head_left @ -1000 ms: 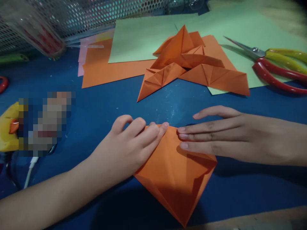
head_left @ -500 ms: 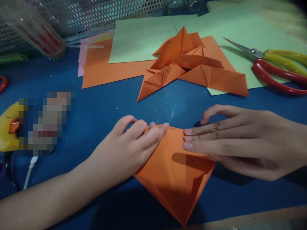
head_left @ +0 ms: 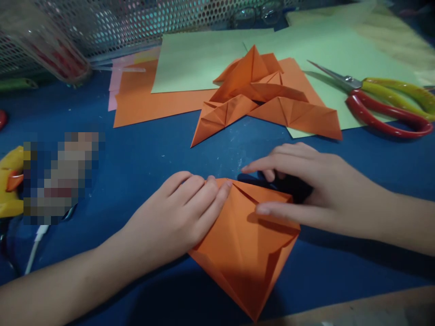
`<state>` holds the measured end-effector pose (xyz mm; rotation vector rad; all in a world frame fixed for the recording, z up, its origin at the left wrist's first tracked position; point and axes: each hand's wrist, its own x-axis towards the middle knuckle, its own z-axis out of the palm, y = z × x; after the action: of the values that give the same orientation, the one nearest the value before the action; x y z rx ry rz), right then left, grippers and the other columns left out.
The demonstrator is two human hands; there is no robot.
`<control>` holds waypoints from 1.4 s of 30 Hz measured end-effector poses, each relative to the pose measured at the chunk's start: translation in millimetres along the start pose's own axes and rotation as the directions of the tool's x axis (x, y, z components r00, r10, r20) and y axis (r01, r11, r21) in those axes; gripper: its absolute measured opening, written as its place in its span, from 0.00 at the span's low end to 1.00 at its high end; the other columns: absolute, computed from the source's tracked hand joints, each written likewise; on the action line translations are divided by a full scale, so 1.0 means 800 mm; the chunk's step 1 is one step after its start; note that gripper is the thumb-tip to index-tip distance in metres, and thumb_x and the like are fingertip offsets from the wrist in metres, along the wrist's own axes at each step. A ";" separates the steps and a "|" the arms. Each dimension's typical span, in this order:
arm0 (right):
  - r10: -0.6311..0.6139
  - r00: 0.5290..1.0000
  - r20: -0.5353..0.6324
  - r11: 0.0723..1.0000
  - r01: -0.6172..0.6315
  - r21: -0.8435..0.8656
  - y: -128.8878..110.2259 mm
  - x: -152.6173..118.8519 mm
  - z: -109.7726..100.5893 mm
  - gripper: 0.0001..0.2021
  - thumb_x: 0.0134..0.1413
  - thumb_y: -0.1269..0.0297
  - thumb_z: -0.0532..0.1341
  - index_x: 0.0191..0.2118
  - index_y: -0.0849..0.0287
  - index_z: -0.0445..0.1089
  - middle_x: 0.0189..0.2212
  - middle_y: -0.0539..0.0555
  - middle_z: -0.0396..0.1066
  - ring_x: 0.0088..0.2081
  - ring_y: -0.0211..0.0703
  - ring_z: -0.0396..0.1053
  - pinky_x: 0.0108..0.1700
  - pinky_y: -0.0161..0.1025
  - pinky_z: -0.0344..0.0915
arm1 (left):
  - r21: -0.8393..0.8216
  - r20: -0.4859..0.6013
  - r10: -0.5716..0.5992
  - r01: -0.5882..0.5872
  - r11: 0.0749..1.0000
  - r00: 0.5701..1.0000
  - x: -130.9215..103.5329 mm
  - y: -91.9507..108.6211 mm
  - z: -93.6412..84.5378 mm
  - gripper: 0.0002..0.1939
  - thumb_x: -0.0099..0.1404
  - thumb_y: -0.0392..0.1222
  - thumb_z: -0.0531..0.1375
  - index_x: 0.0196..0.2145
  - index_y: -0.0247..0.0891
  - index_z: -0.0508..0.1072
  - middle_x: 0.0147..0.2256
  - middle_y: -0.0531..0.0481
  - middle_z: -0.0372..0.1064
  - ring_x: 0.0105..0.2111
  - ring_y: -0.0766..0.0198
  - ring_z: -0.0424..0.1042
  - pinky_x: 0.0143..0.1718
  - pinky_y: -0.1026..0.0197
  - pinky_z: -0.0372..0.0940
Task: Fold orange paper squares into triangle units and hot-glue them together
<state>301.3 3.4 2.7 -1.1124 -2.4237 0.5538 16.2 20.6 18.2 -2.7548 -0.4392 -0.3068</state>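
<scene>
A folded orange paper [head_left: 244,253] lies on the blue tabletop, one corner pointing toward me. My left hand [head_left: 190,208] presses on its upper left edge, fingers bent and close together. Over the paper's right side is my right hand [head_left: 306,185], thumb apart from the fingers and nothing between them. Its thumb is over the upper right flap, and its index finger is just beyond the far edge. Part of that flap stands slightly raised.
Folded orange pieces [head_left: 251,86] lie on green sheets [head_left: 190,59] at the back. Scissors [head_left: 353,83] with red and yellow handles rest at the right. A clear cup [head_left: 57,54] stands back left, and a yellow object [head_left: 12,181] is at the left edge.
My right hand has lifted its flattened fingers off the paper and turned, spreading thumb from fingers. The upper right flap has come up a little. My left hand stays on the paper.
</scene>
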 end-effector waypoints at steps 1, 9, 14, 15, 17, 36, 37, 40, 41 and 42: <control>-0.001 1.000 -0.003 1.000 0.001 0.000 -0.001 0.005 0.000 0.22 0.68 0.52 0.62 0.62 0.51 0.73 0.34 0.52 0.75 0.37 0.47 0.75 0.45 0.48 0.76 | -0.006 -0.009 -0.003 0.003 1.000 1.000 0.001 0.000 0.000 0.21 0.78 0.24 0.46 0.52 0.23 0.78 0.42 0.39 0.82 0.38 0.54 0.76 0.43 0.53 0.68; -0.056 0.998 -0.022 0.976 0.059 0.211 -0.014 0.013 0.006 0.12 0.68 0.69 0.59 0.54 0.52 0.69 0.32 0.47 0.69 0.28 0.36 0.70 0.26 0.32 0.66 | -0.090 -0.031 -0.037 0.034 0.995 0.999 -0.003 0.000 0.006 0.21 0.81 0.26 0.43 0.53 0.22 0.76 0.45 0.39 0.82 0.38 0.54 0.75 0.40 0.54 0.68; -0.103 0.995 -0.006 0.949 0.100 0.300 -0.014 0.017 0.002 0.05 0.66 0.70 0.61 0.45 0.54 0.67 0.33 0.47 0.69 0.30 0.33 0.70 0.29 0.29 0.68 | -0.149 -0.050 -0.109 0.101 0.984 0.993 -0.008 0.001 0.016 0.23 0.81 0.28 0.42 0.55 0.24 0.75 0.46 0.38 0.79 0.39 0.54 0.72 0.41 0.54 0.67; -0.117 0.993 0.016 0.942 0.106 0.319 -0.014 0.017 0.001 0.03 0.67 0.69 0.62 0.45 0.55 0.68 0.34 0.47 0.70 0.31 0.33 0.71 0.31 0.29 0.69 | -0.160 -0.043 -0.117 0.109 0.981 0.992 -0.009 0.000 0.017 0.22 0.82 0.29 0.42 0.56 0.25 0.74 0.46 0.38 0.78 0.39 0.55 0.72 0.42 0.54 0.68; -0.161 0.986 0.049 0.926 0.134 0.352 -0.012 0.017 -0.001 0.02 0.69 0.66 0.63 0.44 0.57 0.71 0.37 0.50 0.72 0.35 0.34 0.74 0.35 0.30 0.72 | -0.177 -0.026 -0.128 0.122 0.977 0.991 -0.008 -0.001 0.018 0.22 0.82 0.29 0.42 0.56 0.27 0.74 0.47 0.39 0.78 0.40 0.55 0.72 0.42 0.55 0.69; -0.364 0.901 0.236 0.877 0.246 0.413 -0.003 0.012 -0.018 0.19 0.67 0.73 0.60 0.61 0.61 0.70 0.54 0.59 0.76 0.55 0.38 0.75 0.57 0.33 0.72 | -0.265 -0.034 -0.076 0.064 0.962 0.997 -0.006 -0.007 0.014 0.21 0.83 0.31 0.41 0.57 0.28 0.72 0.48 0.41 0.80 0.43 0.56 0.75 0.44 0.56 0.68; -0.363 0.902 0.235 0.885 0.256 0.388 -0.002 0.012 -0.017 0.19 0.66 0.75 0.59 0.60 0.60 0.71 0.54 0.59 0.75 0.55 0.37 0.75 0.56 0.32 0.72 | -0.258 -0.024 -0.068 0.059 0.964 0.997 -0.006 -0.008 0.014 0.21 0.83 0.31 0.41 0.57 0.28 0.73 0.48 0.40 0.80 0.43 0.56 0.75 0.43 0.56 0.68; -0.370 0.903 0.216 0.899 0.290 0.328 -0.003 0.012 -0.012 0.17 0.70 0.75 0.56 0.58 0.59 0.73 0.52 0.57 0.76 0.55 0.36 0.74 0.54 0.30 0.72 | -0.250 -0.007 -0.060 0.056 0.967 0.998 -0.009 -0.009 0.014 0.21 0.82 0.30 0.43 0.57 0.27 0.73 0.51 0.38 0.79 0.45 0.54 0.75 0.44 0.54 0.68; -0.379 0.902 0.209 0.900 0.306 0.311 -0.003 0.012 -0.011 0.16 0.71 0.74 0.56 0.58 0.59 0.73 0.51 0.57 0.76 0.55 0.36 0.73 0.54 0.30 0.71 | -0.253 -0.010 -0.065 0.060 0.966 0.998 -0.010 -0.008 0.015 0.20 0.82 0.29 0.43 0.58 0.26 0.72 0.52 0.38 0.79 0.45 0.53 0.74 0.45 0.54 0.68; -0.386 0.899 0.208 0.902 0.321 0.288 -0.003 0.012 -0.010 0.15 0.72 0.73 0.55 0.58 0.60 0.73 0.50 0.57 0.76 0.54 0.36 0.73 0.54 0.30 0.71 | -0.256 -0.018 -0.072 0.065 0.964 0.997 -0.012 -0.007 0.016 0.20 0.82 0.29 0.43 0.59 0.26 0.72 0.54 0.37 0.78 0.46 0.53 0.74 0.46 0.53 0.67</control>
<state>298.5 10.7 12.5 -0.4975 -2.6014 0.8931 7.7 27.8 5.4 -2.9856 -0.5219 -0.4465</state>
